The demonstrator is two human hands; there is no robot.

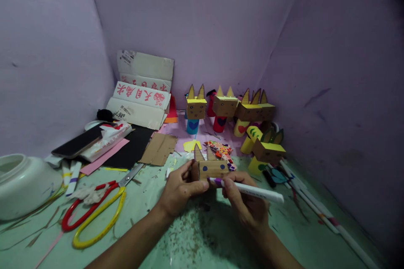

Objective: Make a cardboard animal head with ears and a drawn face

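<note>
My left hand (179, 187) is closed round the left side of a small cardboard animal head (213, 170), a brown box with two pointed ears on top. Two purple dots mark its front like eyes. In my right hand (248, 204) is a white marker (257, 191) with a purple collar. Its tip points left and meets the lower front of the head, close to my left thumb; whether it leaves a mark there I cannot tell. Just behind the head lies a colourful patterned packet (217, 148).
Several finished cardboard animals (196, 110) on coloured tubes stand at the back. Red and yellow scissors (97, 210) lie left, by a white pot (27, 185). Cardboard sheets (159, 148) and printed carton pieces (143, 96) are behind. White sticks (315, 204) lie right.
</note>
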